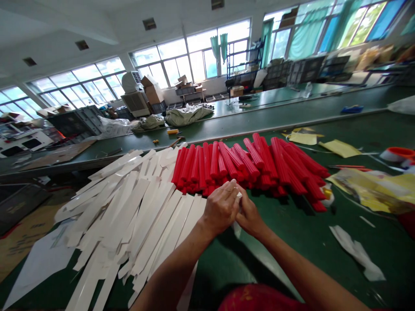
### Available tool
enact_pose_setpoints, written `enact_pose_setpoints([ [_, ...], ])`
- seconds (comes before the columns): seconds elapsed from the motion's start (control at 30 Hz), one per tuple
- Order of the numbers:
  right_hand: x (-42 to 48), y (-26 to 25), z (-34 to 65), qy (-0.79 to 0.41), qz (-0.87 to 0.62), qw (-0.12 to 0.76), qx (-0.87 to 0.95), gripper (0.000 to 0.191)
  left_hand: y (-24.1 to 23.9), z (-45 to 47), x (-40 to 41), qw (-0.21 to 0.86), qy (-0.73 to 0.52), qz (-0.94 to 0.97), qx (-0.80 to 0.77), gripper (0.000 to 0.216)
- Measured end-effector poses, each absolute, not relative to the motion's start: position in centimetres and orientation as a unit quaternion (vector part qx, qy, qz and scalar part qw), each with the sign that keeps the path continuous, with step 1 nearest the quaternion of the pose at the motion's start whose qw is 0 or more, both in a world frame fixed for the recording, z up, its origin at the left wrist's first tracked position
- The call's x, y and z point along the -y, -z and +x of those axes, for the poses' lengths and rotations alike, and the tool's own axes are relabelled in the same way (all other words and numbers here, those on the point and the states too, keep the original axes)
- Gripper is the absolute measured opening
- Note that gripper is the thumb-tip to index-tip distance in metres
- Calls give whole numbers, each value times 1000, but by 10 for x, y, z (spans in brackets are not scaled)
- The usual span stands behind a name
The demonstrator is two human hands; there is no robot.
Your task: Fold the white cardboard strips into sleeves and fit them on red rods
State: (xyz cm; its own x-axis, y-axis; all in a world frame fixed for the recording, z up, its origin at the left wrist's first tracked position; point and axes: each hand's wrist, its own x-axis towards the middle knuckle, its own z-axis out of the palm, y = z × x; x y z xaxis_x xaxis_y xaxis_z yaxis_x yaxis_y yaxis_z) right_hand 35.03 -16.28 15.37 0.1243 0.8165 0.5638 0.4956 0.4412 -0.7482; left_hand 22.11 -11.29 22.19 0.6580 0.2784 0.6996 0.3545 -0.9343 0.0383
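Note:
My left hand (222,204) and my right hand (249,211) meet over the green table, fingers curled together. Between them shows a small piece of something white (239,195); the rest is covered by my fingers, so its kind is unclear. Just beyond my hands lies a pile of red ribbed rods (227,162), stacked in a wide row. To the left, many flat white strips (136,211) are heaped loosely, their near ends fanning toward me. The strips reach close to my left forearm.
Yellow plastic wrappers (372,188) and an orange tape roll (397,154) lie at right. A crumpled white sheet (356,252) rests nearer on the green table (292,263). Behind runs a long bench (227,123) with cloth bundles (188,115). A cardboard piece (26,237) is at left.

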Motion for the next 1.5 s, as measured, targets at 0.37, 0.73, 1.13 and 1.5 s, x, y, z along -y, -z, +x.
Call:
enact_pose_setpoints([
  [0.37,163,-157,367,-184,-476,558,655,73,-195,232,102,148,417,-894,75,35],
  [0.73,162,-156,383,-231,-464,539,664,74,-189,243,103,100,439,-889,80,37],
  [1.13,243,-81,454,-119,-694,327,631,39,-185,244,101,118,415,-896,105,57],
  [1.5,369,-12,643,-107,-970,166,145,11,-184,251,105,92,433,-888,128,70],
])
